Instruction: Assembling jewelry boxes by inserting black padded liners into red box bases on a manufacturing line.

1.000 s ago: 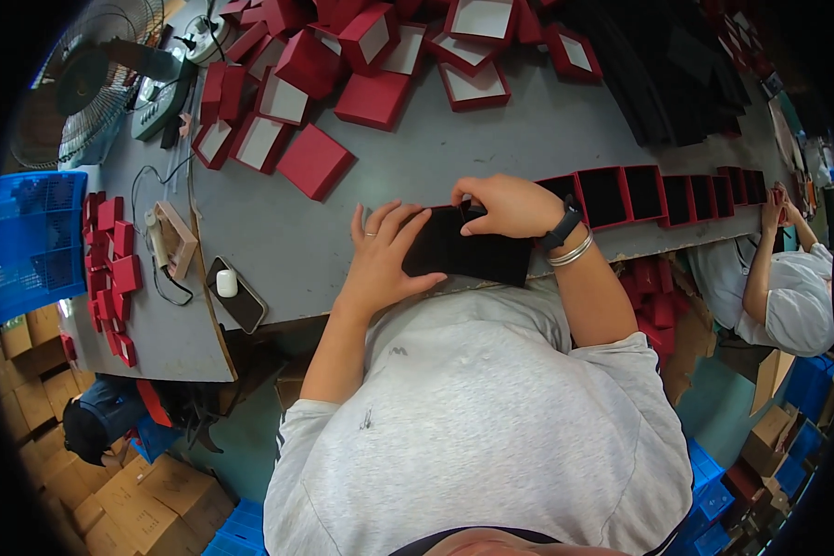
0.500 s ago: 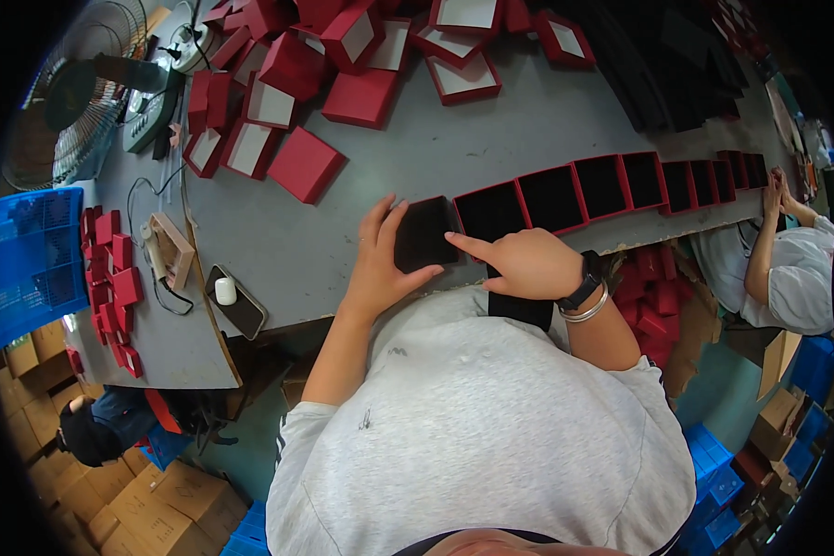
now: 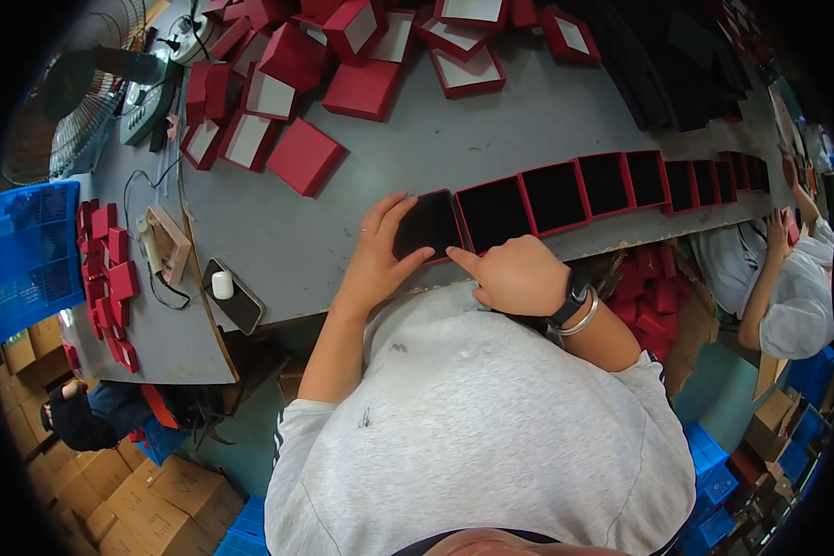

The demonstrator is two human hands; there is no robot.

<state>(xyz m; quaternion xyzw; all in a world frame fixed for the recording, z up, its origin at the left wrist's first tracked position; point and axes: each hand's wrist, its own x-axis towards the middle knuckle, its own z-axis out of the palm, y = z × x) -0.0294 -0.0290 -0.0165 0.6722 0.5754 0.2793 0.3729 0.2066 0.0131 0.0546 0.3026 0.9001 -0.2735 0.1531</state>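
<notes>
A red box with a black lining (image 3: 428, 222) sits at the left end of a row on the grey table. My left hand (image 3: 376, 252) is closed round its left side, fingers on the far left part and thumb at the near rim. My right hand (image 3: 524, 275) holds nothing. Its index finger is stretched out, the tip at the box's near right corner, and its other fingers are curled. Beside this box stands another black-lined red box (image 3: 496, 215), with several more (image 3: 554, 198) running off to the right.
Red boxes with white insides (image 3: 361, 90) are heaped at the back. Black sheets (image 3: 667, 69) lie back right. A phone with a white earbud case (image 3: 236, 298), small red boxes (image 3: 111, 278) and a fan (image 3: 79, 93) are leftward. A co-worker (image 3: 792, 287) sits at far right.
The black lining has sunk into the left-end box, and its red rim now shows. My right index finger has moved from the right edge down to the near corner. The co-worker's hands have moved apart.
</notes>
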